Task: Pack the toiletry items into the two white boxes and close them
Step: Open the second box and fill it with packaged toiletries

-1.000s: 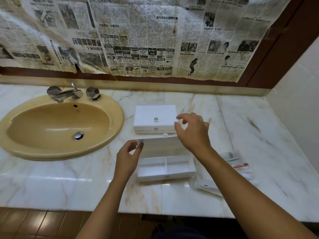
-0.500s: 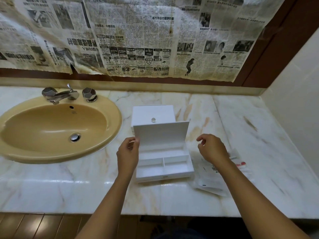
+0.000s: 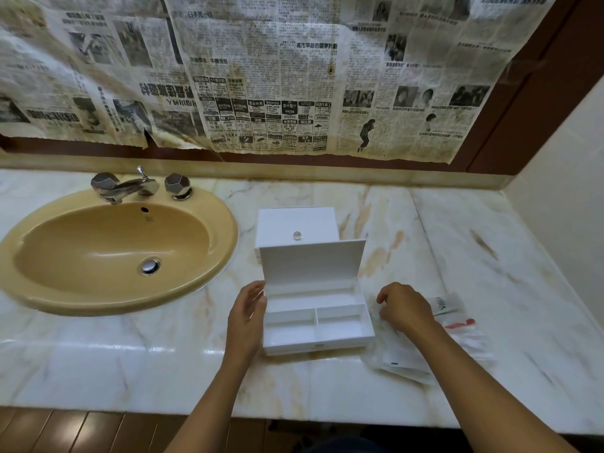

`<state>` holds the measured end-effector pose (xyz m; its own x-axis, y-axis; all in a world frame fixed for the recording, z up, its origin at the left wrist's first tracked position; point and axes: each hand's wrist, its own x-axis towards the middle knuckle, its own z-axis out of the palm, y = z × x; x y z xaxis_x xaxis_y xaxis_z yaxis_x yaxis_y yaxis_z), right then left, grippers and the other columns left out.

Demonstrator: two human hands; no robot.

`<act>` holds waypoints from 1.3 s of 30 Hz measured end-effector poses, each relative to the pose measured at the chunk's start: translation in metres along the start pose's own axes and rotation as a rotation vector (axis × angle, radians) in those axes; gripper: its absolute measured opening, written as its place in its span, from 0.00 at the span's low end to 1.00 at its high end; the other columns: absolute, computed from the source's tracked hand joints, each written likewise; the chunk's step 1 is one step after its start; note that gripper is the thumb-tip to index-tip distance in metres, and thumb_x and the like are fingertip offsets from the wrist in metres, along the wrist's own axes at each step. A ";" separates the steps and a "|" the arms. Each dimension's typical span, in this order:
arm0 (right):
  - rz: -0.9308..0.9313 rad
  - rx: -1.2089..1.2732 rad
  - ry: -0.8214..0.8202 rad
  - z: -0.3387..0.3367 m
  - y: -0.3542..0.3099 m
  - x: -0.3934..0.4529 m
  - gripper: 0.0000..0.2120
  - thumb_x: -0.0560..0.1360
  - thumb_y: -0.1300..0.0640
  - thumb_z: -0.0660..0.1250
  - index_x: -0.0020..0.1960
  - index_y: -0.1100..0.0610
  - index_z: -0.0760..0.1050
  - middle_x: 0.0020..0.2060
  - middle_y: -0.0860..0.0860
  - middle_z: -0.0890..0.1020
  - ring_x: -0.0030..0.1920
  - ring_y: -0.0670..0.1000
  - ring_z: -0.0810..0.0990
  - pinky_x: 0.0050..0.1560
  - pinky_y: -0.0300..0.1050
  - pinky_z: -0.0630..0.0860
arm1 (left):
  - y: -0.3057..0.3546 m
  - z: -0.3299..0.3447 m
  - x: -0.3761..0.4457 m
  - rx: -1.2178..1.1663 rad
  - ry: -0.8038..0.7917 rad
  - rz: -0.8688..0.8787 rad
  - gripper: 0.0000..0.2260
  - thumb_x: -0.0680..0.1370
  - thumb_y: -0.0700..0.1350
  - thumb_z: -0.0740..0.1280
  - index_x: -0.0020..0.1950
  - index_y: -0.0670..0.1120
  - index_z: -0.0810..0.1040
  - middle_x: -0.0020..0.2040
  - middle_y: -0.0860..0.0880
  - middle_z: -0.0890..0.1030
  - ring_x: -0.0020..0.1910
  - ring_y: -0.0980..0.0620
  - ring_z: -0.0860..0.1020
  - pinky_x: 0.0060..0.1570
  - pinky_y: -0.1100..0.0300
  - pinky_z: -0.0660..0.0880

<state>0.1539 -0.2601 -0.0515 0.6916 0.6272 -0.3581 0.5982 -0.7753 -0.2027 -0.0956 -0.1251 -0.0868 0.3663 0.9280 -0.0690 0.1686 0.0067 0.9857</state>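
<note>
Evidently the left hand (image 3: 246, 317) was there to steady things: it lay against the left wall of the near white box (image 3: 318, 322), fingers loosely curved and thumb at the rim, gripping nothing, likely so the light box would not slide on the slick counter. The right hand (image 3: 405, 310) hovered just right of the box over the heap of toiletry packets (image 3: 457, 335), fingers curled downward; whether they already pinched a packet could not be told.

The box stood open, its hinged lid (image 3: 312, 261) propped nearly upright, showing empty compartments: one long tray at the back, two smaller ones in front. It looked rigid, smooth and matte, with thin square-edged walls. Directly behind it sat the second white box (image 3: 295, 223), closed, a small clear round knob (image 3: 297, 236) on its lid.

The packets were thin, crinkly and translucent, one with a red mark, lying flat and overlapping, probably slippery to lift. Everything rested on the glossy veined marble counter (image 3: 490, 273), with a tan oval sink (image 3: 108, 253) well to the left. Packing had not yet begun.
</note>
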 end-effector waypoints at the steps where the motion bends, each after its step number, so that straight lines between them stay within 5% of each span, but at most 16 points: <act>1: -0.001 0.003 0.007 0.000 0.000 0.000 0.15 0.75 0.64 0.63 0.58 0.51 0.79 0.56 0.51 0.80 0.54 0.54 0.79 0.52 0.44 0.75 | -0.001 0.000 0.000 0.002 -0.007 0.000 0.12 0.81 0.39 0.62 0.61 0.52 0.76 0.58 0.56 0.79 0.59 0.61 0.76 0.53 0.72 0.73; 6: -0.010 0.012 0.039 -0.001 -0.004 -0.001 0.11 0.75 0.64 0.61 0.50 0.53 0.80 0.49 0.52 0.81 0.47 0.53 0.80 0.47 0.44 0.75 | -0.004 -0.002 0.000 0.012 -0.042 0.012 0.12 0.81 0.38 0.61 0.61 0.51 0.76 0.57 0.56 0.79 0.54 0.69 0.76 0.50 0.78 0.71; 15: -0.112 0.015 0.173 -0.027 -0.022 -0.014 0.09 0.76 0.66 0.57 0.48 0.55 0.72 0.41 0.52 0.78 0.37 0.52 0.74 0.31 0.41 0.65 | -0.010 -0.002 0.000 0.008 -0.054 0.026 0.12 0.82 0.41 0.61 0.62 0.53 0.75 0.59 0.56 0.79 0.57 0.63 0.76 0.52 0.75 0.72; 23: -0.272 0.203 0.397 -0.059 -0.044 -0.039 0.06 0.78 0.62 0.59 0.50 0.55 0.74 0.42 0.50 0.79 0.40 0.51 0.75 0.36 0.44 0.70 | -0.007 0.001 -0.003 -0.005 -0.043 0.016 0.10 0.82 0.43 0.61 0.61 0.54 0.75 0.58 0.58 0.79 0.55 0.64 0.77 0.49 0.74 0.73; 31: -0.465 0.634 0.304 -0.096 -0.094 -0.100 0.04 0.77 0.59 0.65 0.45 0.51 0.76 0.36 0.43 0.79 0.36 0.43 0.77 0.34 0.34 0.74 | -0.002 0.001 -0.003 -0.050 -0.028 0.009 0.10 0.81 0.40 0.62 0.60 0.50 0.76 0.56 0.57 0.79 0.51 0.68 0.77 0.46 0.77 0.72; 39: -0.588 0.826 0.197 -0.070 -0.128 -0.090 0.05 0.76 0.62 0.66 0.42 0.54 0.76 0.34 0.45 0.80 0.36 0.45 0.79 0.38 0.40 0.78 | -0.001 -0.001 -0.004 -0.068 -0.041 -0.005 0.10 0.81 0.40 0.62 0.61 0.50 0.76 0.56 0.60 0.78 0.52 0.71 0.76 0.46 0.78 0.71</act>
<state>0.0432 -0.2124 0.0705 0.4778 0.8671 0.1405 0.4503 -0.1045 -0.8867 -0.0980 -0.1288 -0.0877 0.4030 0.9118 -0.0792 0.1085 0.0383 0.9934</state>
